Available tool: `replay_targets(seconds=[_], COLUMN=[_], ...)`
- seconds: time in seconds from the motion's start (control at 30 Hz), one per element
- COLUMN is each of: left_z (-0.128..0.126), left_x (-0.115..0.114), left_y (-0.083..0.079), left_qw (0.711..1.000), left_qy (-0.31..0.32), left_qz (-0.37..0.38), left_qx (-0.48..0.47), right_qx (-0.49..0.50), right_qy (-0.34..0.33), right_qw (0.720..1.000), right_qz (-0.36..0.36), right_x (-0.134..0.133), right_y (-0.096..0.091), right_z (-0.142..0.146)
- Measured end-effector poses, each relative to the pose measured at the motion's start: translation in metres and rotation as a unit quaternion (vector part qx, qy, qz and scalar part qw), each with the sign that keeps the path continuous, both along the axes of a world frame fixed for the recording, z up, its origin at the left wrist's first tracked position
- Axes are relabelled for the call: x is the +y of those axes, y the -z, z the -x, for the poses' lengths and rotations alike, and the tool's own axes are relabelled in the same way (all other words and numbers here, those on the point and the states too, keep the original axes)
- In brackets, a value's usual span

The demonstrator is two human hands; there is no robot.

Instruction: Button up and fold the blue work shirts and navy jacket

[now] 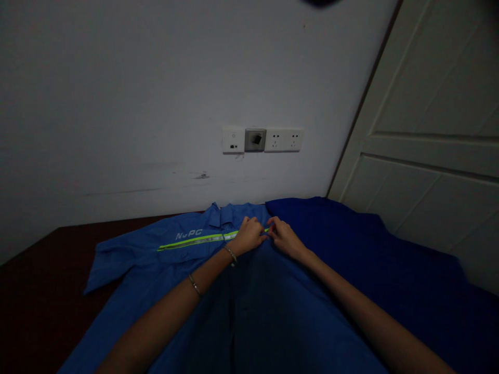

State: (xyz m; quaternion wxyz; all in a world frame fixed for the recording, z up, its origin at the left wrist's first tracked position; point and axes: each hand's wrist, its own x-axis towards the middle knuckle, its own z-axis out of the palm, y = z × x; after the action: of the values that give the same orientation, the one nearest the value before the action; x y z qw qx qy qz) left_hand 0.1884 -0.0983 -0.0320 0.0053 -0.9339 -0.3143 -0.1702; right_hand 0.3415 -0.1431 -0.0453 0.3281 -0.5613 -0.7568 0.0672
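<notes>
A blue work shirt (144,275) with white lettering and a yellow-green reflective stripe (195,241) lies spread out, its collar toward the wall. My left hand (248,235), with bracelets on the wrist and forearm, pinches the shirt's cloth at the stripe near the front. Close beside it, my right hand (284,236) grips the right end of the same stripe between bent fingers. The cloth rises a little between me and the hands. The fingertips nearly meet, and what lies between them is partly hidden.
Darker blue cloth (370,270) lies to the right, alongside a pale panelled door (436,156). Dark reddish-brown surface (47,280) shows at left. On the scuffed white wall (136,104) are outlet plates (284,140) and a grey switch plate (255,139).
</notes>
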Motion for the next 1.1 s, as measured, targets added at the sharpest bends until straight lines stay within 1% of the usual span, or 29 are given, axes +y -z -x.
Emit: replay_targets(seconds=[0.17,0.23,0.3,0.37,0.43,0.47,0.53,0.63,0.77,0.9,1.1], left_z=[0.004,0.005,0.006,0.007,0.007,0.007,0.007,0.008,0.012,0.016,0.024], left_x=[0.001,0.001,0.003,0.005,0.007,0.008,0.009,0.011,0.014,0.019,0.026], left_y=[-0.002,-0.001,0.000,0.001,0.001,0.002,0.002,0.002,0.000,-0.006,-0.015], left_qw=[1.000,1.000,1.000,0.999,0.999,0.999,0.998,0.998,0.997,0.991,0.977], left_qy=[0.017,0.023,0.027,0.028,0.029,0.030,0.035,0.038,0.036,0.049,0.054], left_qz=[-0.008,-0.005,0.005,0.017,0.029,0.034,0.040,0.044,0.063,0.124,0.205], left_qx=[-0.004,-0.011,-0.016,-0.020,-0.026,-0.030,-0.036,-0.033,-0.019,-0.005,0.006], right_qx=[-0.122,-0.126,-0.076,0.026,0.130,0.166,0.195,0.176,0.163,0.140,0.092], right_qy=[0.021,0.019,-0.005,-0.038,-0.060,-0.067,-0.084,-0.110,-0.113,-0.119,-0.155], right_qw=[0.990,0.989,0.995,0.999,0.989,0.982,0.974,0.972,0.974,0.979,0.983], right_qz=[-0.065,-0.078,-0.064,-0.018,0.034,0.055,0.084,0.107,0.106,0.087,0.039], right_x=[-0.011,-0.012,-0.009,-0.003,0.003,0.006,0.009,0.008,0.004,0.001,0.001], right_y=[-0.011,-0.014,-0.015,-0.015,-0.012,-0.010,-0.007,-0.002,-0.003,-0.006,-0.005], right_z=[0.008,0.009,0.006,0.000,-0.007,-0.010,-0.013,-0.013,-0.011,-0.010,-0.010])
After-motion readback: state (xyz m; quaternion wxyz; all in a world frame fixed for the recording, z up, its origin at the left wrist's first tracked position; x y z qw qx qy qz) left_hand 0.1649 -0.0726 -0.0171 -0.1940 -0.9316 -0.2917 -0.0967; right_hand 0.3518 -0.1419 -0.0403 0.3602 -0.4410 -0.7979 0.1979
